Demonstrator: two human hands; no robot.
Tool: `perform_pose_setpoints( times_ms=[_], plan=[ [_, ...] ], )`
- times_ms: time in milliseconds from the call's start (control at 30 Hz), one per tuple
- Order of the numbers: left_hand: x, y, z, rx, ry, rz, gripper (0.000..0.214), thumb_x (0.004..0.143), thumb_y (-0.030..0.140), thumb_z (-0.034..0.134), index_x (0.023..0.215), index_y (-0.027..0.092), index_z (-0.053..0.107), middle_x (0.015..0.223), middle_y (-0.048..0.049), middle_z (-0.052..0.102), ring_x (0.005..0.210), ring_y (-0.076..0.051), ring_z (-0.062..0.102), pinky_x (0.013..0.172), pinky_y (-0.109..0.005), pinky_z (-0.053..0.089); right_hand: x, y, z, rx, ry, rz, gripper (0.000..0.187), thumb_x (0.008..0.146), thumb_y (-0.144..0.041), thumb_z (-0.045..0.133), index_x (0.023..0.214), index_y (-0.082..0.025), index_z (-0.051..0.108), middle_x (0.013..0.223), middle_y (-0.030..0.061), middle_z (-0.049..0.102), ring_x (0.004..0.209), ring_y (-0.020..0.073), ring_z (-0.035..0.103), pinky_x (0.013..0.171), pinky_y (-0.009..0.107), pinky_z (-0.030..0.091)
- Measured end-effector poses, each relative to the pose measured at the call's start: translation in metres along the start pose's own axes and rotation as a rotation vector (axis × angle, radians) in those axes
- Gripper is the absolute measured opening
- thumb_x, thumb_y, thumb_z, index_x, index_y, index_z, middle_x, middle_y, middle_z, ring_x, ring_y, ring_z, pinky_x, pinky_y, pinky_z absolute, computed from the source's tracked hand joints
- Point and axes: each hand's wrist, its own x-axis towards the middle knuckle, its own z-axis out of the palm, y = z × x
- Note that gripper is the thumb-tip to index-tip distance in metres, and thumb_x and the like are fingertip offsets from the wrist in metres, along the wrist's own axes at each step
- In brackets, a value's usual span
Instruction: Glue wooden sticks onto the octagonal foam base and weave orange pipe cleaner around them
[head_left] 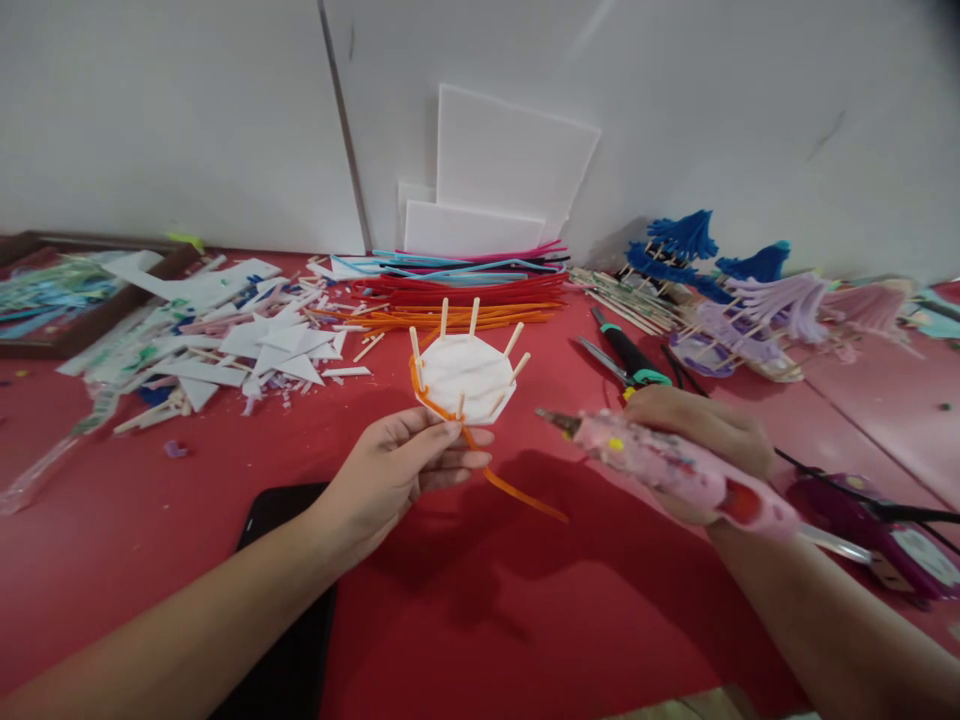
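My left hand [420, 455] pinches the near edge of a white foam board piece [469, 375] with several corners. Several short wooden sticks [474, 317] stand up around its rim. An orange pipe cleaner [525, 497] runs along the piece's left edge, passes by my thumb, and its loose end trails down to the right. My right hand [705, 430] is wrapped round a pink hot glue gun [667, 465], a clear glue stick at its back. The gun's nozzle points left, a short way right of the foam piece and apart from it.
Pliers [626, 350] lie at the right, near blue and lilac pipe-cleaner models [780, 310]. Bundled pipe cleaners [465, 292] lie before leaning white boards [510, 160]. White foam scraps [277, 345] cover the left. A black phone-like slab [289, 620] and a purple device [862, 520] flank my arms.
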Motion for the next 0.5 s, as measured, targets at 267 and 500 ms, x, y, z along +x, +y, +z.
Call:
perform_pose_setpoints(
  times_ms=[267, 500],
  plan=[
    [0.002, -0.001, -0.001, 0.049, -0.015, 0.007, 0.005, 0.082, 0.019, 0.062, 0.081, 0.015, 0.065, 0.089, -0.0065, 0.076, 0.065, -0.009, 0.07, 0.058, -0.014, 0.053, 0.011, -0.018, 0.01, -0.006, -0.028, -0.17, 0.013, 0.088, -0.022, 0.045, 0.094, -0.021, 0.056, 0.07, 0.0052, 0.064, 0.064, 0.0174, 0.06, 0.06, 0.031, 0.046],
    [0.0, -0.001, 0.001, 0.116, -0.06, 0.0, 0.009, 0.081, 0.023, 0.064, 0.085, 0.015, 0.066, 0.092, -0.0072, 0.075, 0.064, -0.01, 0.069, 0.06, -0.017, 0.054, 0.013, -0.025, 0.014, -0.007, -0.038, -0.144, 0.011, 0.081, -0.02, 0.05, 0.091, -0.023, 0.052, 0.066, 0.0037, 0.062, 0.059, 0.0162, 0.057, 0.056, 0.029, 0.044]
  ],
)
